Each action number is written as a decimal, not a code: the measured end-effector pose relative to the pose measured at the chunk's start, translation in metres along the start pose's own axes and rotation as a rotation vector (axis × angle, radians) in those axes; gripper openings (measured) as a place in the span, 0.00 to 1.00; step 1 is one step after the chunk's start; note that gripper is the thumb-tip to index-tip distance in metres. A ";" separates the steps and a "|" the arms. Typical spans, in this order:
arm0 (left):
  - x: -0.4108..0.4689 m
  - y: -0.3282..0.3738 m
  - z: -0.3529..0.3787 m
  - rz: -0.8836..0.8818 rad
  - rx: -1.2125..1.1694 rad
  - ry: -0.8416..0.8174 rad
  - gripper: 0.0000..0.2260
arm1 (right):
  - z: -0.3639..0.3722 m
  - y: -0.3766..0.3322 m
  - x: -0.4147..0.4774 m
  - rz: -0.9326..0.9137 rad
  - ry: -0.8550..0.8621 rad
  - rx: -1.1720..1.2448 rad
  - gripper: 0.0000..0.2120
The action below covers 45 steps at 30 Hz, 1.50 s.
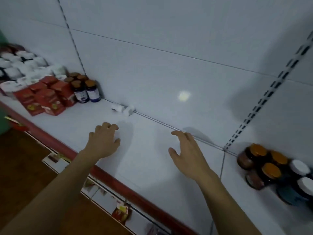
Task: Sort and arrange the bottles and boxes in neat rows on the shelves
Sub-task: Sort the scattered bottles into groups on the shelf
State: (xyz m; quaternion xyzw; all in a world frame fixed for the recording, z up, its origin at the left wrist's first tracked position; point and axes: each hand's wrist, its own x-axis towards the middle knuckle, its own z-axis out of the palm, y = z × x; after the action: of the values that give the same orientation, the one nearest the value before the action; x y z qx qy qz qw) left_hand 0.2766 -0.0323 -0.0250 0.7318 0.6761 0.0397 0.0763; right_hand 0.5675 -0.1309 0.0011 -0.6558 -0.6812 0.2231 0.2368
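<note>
A white shelf (149,160) runs across the view. My left hand (103,141) and my right hand (186,153) hover over its bare middle, fingers loosely bent, holding nothing. At the far left stand red boxes (45,97), dark bottles with brown caps (84,90) and white-capped bottles (25,65). At the right stand orange-capped jars (260,161) and white-capped bottles (303,177), blurred. A small white box (123,109) lies against the back panel.
A red strip (108,175) edges the shelf front. Below it a lower shelf holds packets (121,212) and boxes. The slotted upright (264,102) rises at the right. The brown floor (22,160) shows at lower left.
</note>
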 end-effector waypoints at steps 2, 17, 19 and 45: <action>0.013 -0.028 0.007 0.031 -0.072 0.034 0.19 | 0.023 -0.020 0.043 -0.011 -0.100 0.006 0.25; 0.128 -0.052 -0.015 0.283 -0.130 -0.093 0.35 | 0.112 -0.085 0.179 -0.021 -0.109 -0.196 0.06; 0.142 -0.042 -0.015 0.296 -0.050 -0.137 0.23 | 0.093 -0.078 0.160 0.026 -0.131 -0.066 0.06; -0.181 0.373 -0.016 0.674 -1.411 -0.383 0.13 | -0.191 0.129 -0.286 0.306 1.205 0.227 0.12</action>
State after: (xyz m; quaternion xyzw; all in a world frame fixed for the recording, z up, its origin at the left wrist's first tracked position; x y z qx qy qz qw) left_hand 0.6254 -0.2396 0.0602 0.6698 0.2094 0.3521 0.6193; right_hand 0.7945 -0.4132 0.0639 -0.7272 -0.2989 -0.0833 0.6123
